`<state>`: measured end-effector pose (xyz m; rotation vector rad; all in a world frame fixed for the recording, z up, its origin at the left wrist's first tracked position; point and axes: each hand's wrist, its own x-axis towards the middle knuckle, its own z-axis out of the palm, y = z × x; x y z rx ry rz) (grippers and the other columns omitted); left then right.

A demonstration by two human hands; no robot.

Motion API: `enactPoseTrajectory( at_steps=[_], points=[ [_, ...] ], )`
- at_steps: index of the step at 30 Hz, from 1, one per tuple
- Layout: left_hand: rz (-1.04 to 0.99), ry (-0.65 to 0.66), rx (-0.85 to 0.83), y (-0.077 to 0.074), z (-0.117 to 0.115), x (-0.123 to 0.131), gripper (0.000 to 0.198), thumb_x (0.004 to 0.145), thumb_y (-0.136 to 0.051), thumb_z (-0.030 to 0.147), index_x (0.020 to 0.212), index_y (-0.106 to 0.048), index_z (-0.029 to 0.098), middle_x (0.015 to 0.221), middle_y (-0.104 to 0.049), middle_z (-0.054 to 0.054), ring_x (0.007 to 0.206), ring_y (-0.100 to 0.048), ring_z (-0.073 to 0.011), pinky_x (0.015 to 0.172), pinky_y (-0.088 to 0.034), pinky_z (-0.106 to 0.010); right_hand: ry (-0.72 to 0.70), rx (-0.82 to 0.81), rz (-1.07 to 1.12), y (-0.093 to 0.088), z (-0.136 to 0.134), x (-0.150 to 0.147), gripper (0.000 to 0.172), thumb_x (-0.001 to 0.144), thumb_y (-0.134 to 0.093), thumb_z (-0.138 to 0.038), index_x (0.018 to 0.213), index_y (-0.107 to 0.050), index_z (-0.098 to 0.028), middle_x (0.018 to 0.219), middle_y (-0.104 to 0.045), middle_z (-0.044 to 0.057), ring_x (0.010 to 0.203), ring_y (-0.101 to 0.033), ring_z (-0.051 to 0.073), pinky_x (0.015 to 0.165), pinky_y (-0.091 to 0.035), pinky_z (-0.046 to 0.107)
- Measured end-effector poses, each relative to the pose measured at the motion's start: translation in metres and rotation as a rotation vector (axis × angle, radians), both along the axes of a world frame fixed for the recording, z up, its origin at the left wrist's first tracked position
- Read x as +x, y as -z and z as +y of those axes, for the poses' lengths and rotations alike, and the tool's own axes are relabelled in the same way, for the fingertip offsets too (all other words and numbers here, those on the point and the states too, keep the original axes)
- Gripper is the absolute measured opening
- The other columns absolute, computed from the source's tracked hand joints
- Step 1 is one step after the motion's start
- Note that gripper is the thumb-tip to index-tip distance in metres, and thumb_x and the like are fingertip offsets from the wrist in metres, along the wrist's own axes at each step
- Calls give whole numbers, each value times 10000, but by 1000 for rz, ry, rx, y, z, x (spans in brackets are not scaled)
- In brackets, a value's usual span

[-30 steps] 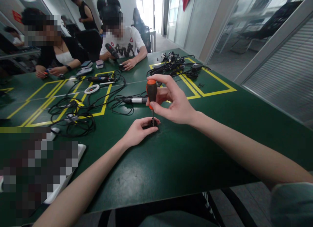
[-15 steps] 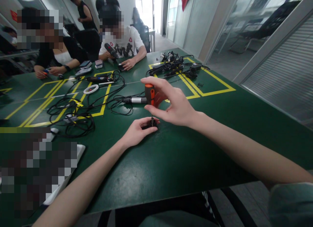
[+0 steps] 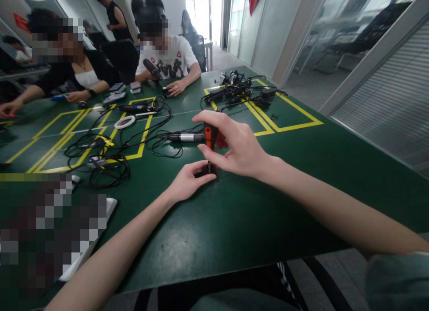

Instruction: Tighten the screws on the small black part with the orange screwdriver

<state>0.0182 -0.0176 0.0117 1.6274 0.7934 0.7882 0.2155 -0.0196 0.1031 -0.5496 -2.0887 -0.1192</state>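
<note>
My right hand [image 3: 236, 143] is closed around the black and orange handle of a screwdriver [image 3: 209, 136], which stands nearly upright over the table. Its shaft points down at a small black part [image 3: 202, 172] on the tabletop. My left hand [image 3: 189, 181] pinches that part between thumb and fingers and rests on the green table [image 3: 254, 217]. Most of the part is hidden by my fingers, so its kind is unclear. Just behind the screwdriver lies a black and silver electric screwdriver-like tool [image 3: 187, 137] with a cable.
Coiled black cables [image 3: 110, 168] and a white ring [image 3: 124, 122] lie left of centre. A heap of black cables and adapters [image 3: 234, 88] sits at the back right, with small screws [image 3: 275, 116] nearby. Across the table a person [image 3: 167, 56] holds a power tool [image 3: 152, 69].
The screwdriver has turned and tilted slightly, its top shifting right and down with my right hand's fingers. My left hand stays put. At the far left, a person's arm has reached outward.
</note>
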Motion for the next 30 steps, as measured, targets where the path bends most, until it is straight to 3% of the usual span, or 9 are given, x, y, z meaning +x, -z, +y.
enactPoseTrajectory(
  at_steps=[4, 9, 16, 23, 27, 30],
  points=[
    [2, 5, 13, -1, 1, -1, 350, 876, -849, 353, 1138, -795, 128, 1147, -832, -110, 1101, -764, -272, 1080, -581, -428, 35, -14, 29, 1, 1, -4, 412, 998, -579, -142, 1400, -514, -205, 1238, -714, 78, 905, -713, 174, 820, -632, 324],
    [15, 11, -7, -3, -1, -2, 357, 879, -836, 350, 1151, -788, 125, 1153, -833, -117, 1144, -761, -290, 1107, -571, -457, -6, -56, 80, 0, 0, -7, 392, 987, -589, -108, 1359, -509, -203, 1229, -691, 78, 974, -691, 182, 828, -628, 323],
    [61, 17, 0, -5, 0, -3, 338, 893, -801, 351, 1130, -785, 112, 1161, -831, -122, 1104, -760, -293, 1045, -597, -444, -53, 10, 74, 1, 0, -9, 326, 1014, -595, -136, 1329, -550, -208, 1145, -675, 64, 965, -676, 200, 823, -623, 356],
    [33, 37, -19, -4, -1, -3, 374, 898, -812, 353, 1191, -781, 122, 1203, -828, -129, 1196, -748, -307, 1144, -553, -482, -158, -135, 66, -6, -1, -5, 442, 1022, -467, -73, 1435, -540, -214, 1261, -693, 80, 1021, -695, 188, 945, -639, 391],
    [28, 48, -35, -3, -1, -4, 410, 895, -824, 340, 1245, -778, 132, 1243, -819, -130, 1247, -734, -310, 1182, -531, -498, -105, -157, 71, -5, 2, -4, 453, 1030, -508, -89, 1461, -546, -226, 1324, -700, 88, 1054, -687, 206, 953, -646, 418],
    [24, 44, -31, -2, 0, -4, 404, 893, -825, 332, 1241, -775, 133, 1236, -818, -128, 1249, -732, -312, 1181, -530, -500, -86, -110, 49, -3, 3, -4, 454, 1034, -523, -94, 1471, -555, -211, 1263, -705, 94, 1033, -681, 214, 921, -640, 410]
  ],
)
